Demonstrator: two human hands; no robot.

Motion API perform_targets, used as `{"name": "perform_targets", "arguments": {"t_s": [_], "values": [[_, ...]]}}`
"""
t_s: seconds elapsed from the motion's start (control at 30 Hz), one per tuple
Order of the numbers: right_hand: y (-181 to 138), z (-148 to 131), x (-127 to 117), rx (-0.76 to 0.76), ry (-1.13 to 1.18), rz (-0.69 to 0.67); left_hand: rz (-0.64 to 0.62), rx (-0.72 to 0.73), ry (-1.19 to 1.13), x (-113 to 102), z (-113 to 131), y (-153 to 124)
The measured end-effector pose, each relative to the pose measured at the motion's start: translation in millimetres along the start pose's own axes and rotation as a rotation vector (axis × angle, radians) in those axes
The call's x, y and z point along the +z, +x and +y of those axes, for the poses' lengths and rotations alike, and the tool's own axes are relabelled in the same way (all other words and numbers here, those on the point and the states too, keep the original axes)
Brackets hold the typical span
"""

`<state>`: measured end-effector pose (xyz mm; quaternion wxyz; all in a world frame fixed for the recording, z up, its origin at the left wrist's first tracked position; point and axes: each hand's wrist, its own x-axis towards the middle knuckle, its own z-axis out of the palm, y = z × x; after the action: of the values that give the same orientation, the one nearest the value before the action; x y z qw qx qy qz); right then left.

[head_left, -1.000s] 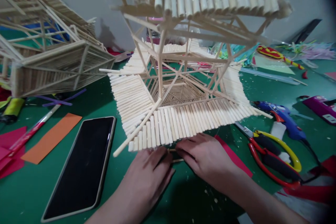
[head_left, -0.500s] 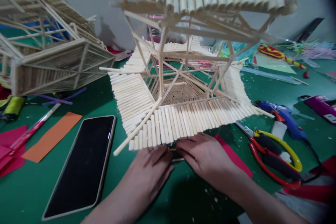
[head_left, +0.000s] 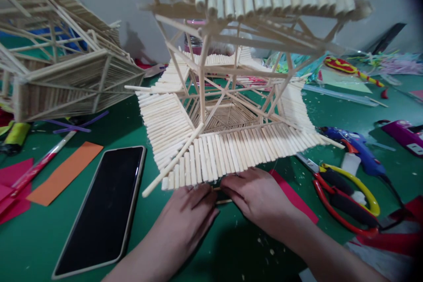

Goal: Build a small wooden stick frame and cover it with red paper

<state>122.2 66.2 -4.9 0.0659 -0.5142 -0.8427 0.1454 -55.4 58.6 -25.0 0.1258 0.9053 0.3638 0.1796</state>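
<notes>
A tall model built of pale wooden sticks [head_left: 228, 110] stands on the green mat in front of me. Both hands rest at the foot of its near side, under the sloped stick roof. My left hand [head_left: 190, 213] lies palm down with its fingers closed together, the tips reaching under the roof edge. My right hand [head_left: 261, 198] has its fingers curled and pressed to the base. Between the two hands thin wooden sticks [head_left: 222, 195] show. Whether either hand grips them is hidden by the fingers.
A black phone [head_left: 104, 207] lies at the left front. A second stick model [head_left: 59, 70] stands at far left. Red and yellow scissors [head_left: 343, 198], a blue glue gun [head_left: 358, 150] and a purple tool [head_left: 403, 134] lie right. Orange paper strip [head_left: 64, 172] and red paper lie left.
</notes>
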Motion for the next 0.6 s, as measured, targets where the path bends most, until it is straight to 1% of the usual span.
{"name": "perform_targets", "arguments": {"t_s": [0.2,0.4,0.53,0.6], "values": [[-0.3,-0.1,1.8,0.011,0.017,-0.016,-0.013,-0.007,0.005,0.5,1.3,-0.2],[-2.3,0.5,-0.6,0.009,0.097,0.021,0.02,-0.014,0.0,-1.7,1.6,-0.4],[-9.4,7.6,-5.1,0.035,0.183,0.077,0.002,-0.038,0.002,-2.7,1.0,-2.7],[-13.9,11.7,-5.3,0.046,0.225,0.075,-0.01,-0.048,0.009,-2.2,0.8,-3.4]]}}
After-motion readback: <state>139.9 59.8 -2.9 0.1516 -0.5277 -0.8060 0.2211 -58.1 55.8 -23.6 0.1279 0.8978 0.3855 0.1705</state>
